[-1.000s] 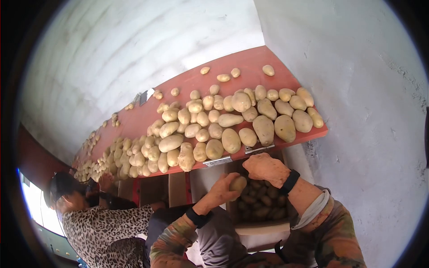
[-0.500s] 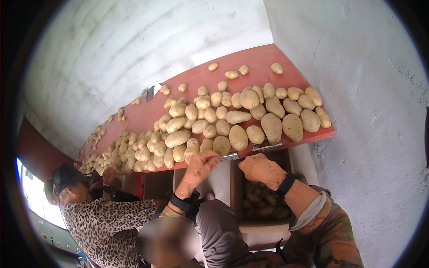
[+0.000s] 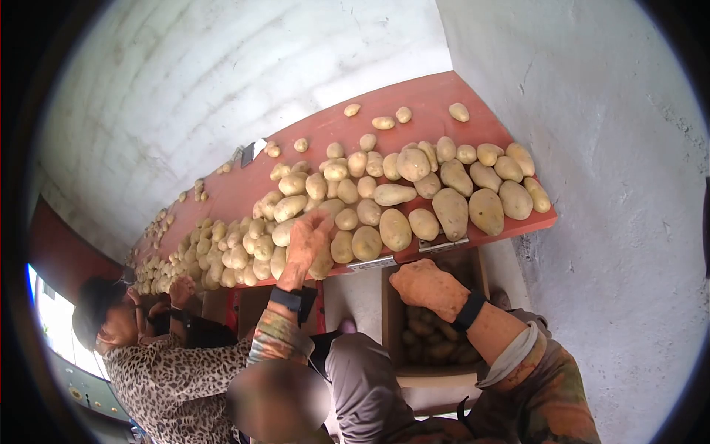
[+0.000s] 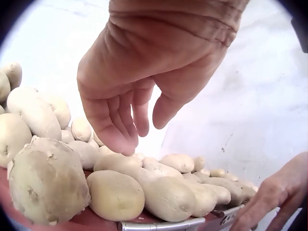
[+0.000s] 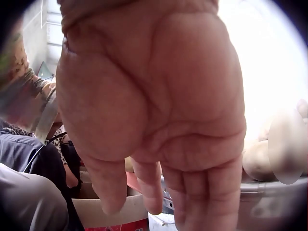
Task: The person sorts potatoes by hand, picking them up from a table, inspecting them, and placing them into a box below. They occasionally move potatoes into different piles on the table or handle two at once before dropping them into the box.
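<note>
My left hand (image 3: 307, 240) hangs over the front row of potatoes (image 3: 396, 228) on the red table. In the left wrist view its fingers (image 4: 120, 134) curve loosely downward with nothing between them, fingertips close above the potatoes. A lumpy, rough potato (image 4: 48, 183) sits at the table edge below that hand. My right hand (image 3: 433, 288) is held over an open cardboard box (image 3: 436, 381), just off the table edge. Its fingers point down, relaxed, and the palm (image 5: 154, 106) is bare in the right wrist view. Inside the box lie several potatoes (image 3: 429, 344), partly shadowed.
Metal plates (image 3: 372, 264) run along the front edge of the red table (image 3: 421, 96). A pale wall (image 3: 592, 185) bounds its right end. To my left sits another person in a leopard-print top (image 3: 174, 385), reaching toward the potatoes.
A second ago my left hand held a potato beside the box; that potato has left it. The hand has moved left and up over the table. My right hand has stayed nearly in place.
</note>
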A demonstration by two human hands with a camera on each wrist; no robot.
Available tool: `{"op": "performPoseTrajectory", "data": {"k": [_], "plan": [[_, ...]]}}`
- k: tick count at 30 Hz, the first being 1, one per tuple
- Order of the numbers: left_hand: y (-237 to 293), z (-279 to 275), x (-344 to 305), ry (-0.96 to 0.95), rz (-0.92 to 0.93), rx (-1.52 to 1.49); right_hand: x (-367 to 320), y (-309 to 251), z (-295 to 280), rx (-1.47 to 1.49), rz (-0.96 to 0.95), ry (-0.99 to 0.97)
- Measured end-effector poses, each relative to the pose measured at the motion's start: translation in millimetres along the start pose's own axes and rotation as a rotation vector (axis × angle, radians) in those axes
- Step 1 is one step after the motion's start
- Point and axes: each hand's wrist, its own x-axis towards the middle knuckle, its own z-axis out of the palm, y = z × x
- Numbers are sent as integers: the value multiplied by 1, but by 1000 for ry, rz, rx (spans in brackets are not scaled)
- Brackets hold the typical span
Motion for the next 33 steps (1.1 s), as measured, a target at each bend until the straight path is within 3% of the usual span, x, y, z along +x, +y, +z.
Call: {"op": "performPoseTrajectory", "data": {"k": [4, 6, 9, 12, 14, 18, 21, 26, 28, 33], "plan": [[-9, 5, 40, 53, 90, 217, -2, 0, -5, 6, 14, -47], [-6, 9, 54, 131, 237, 384, -4, 1, 0, 7, 4, 27], [-13, 17, 85, 116, 280, 433, -7, 7, 6, 50, -61, 128], [-22, 32, 120, 111, 304, 454, -8, 7, 3, 43, -50, 98], [-25, 37, 136, -16, 348, 483, -7, 7, 5, 28, -31, 92], [3, 45, 133, -189, 176, 610, -9, 7, 10, -14, -38, 177], [2, 49, 123, -19, 254, 987, -9, 8, 8, 12, -42, 172], [-14, 44, 117, 72, 274, 918, -12, 8, 15, 23, -76, 266], [-24, 45, 121, 118, 475, 912, -12, 8, 14, 36, -80, 287], [-10, 44, 105, 78, 401, 965, -12, 8, 16, 7, -70, 269]]}}
